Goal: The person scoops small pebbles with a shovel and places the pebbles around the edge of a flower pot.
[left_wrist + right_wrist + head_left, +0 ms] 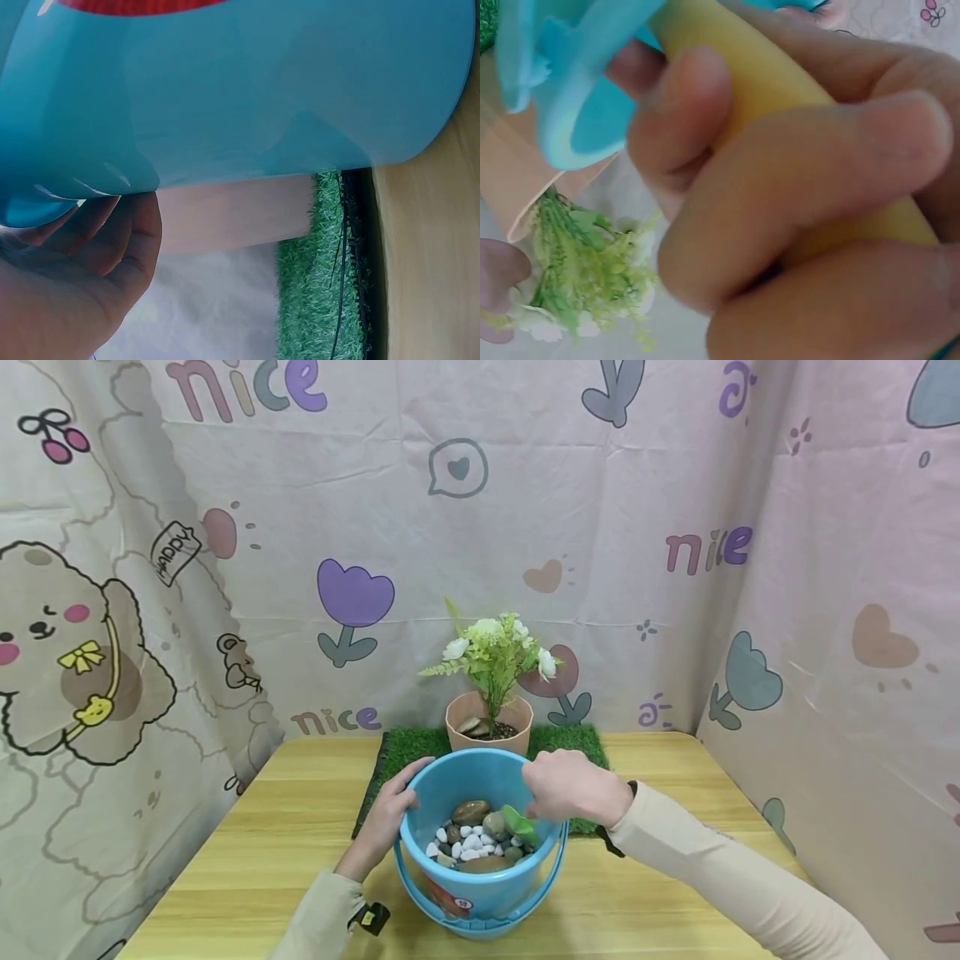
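Observation:
A light blue bucket (495, 893) stands upright on the table, its carrying handle hanging at the front. Inside lie white pebbles (471, 843) and bigger brown and grey stones (471, 812). My left hand (386, 818) holds the bucket's left rim, with the fingers on the outer wall in the left wrist view. Over the right side of the bucket, my right hand (573, 785) grips the yellow handle (757, 67) of a small shovel. Its green blade (519, 824) reaches down among the stones; the blade's tip is hard to make out.
Behind the bucket, a pink pot (489, 742) with a white-flowered plant (491, 652) stands on a green grass mat (592, 752). The mat lies on a wooden table (285, 827). Printed cloth (465, 535) hangs behind and on both sides.

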`<state>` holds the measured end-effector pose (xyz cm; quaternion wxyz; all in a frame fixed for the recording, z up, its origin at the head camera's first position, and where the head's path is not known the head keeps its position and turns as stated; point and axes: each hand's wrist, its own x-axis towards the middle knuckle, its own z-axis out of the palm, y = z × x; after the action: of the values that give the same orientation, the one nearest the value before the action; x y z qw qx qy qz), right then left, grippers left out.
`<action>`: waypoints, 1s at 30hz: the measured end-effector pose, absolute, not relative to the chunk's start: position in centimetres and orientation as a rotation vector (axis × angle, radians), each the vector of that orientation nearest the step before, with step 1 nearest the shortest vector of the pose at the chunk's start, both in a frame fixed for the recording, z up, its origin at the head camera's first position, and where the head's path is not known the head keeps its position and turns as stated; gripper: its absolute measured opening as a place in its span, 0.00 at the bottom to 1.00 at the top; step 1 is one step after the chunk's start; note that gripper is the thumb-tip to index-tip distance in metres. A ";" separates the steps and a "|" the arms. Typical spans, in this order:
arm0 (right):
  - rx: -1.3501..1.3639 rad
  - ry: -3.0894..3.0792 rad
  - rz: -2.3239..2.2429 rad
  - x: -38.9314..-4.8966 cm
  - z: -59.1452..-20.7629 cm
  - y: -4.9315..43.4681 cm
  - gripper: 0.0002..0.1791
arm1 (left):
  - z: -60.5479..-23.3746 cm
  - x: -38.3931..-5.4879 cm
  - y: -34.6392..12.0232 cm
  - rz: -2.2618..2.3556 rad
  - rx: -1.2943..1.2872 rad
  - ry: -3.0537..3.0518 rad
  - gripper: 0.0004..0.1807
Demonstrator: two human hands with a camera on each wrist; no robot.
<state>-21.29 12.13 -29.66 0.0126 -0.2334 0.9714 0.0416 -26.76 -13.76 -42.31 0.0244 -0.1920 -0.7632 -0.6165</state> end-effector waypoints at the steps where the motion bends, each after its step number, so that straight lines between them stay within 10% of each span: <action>1: -0.726 3.037 0.177 -21.2 -29.7 11.9 0.17 | -42.3 -26.7 -13.8 -1.906 -0.592 -2.361 0.35; 30: -1.171 3.330 0.691 -19.3 -31.6 10.8 0.31 | -42.3 -26.6 -13.8 -1.884 -0.582 -2.364 0.34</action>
<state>-19.31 10.80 -31.58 -0.2256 -0.3172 0.9019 0.1872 -26.63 -13.77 -42.26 0.0313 -0.1890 -0.7675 -0.6117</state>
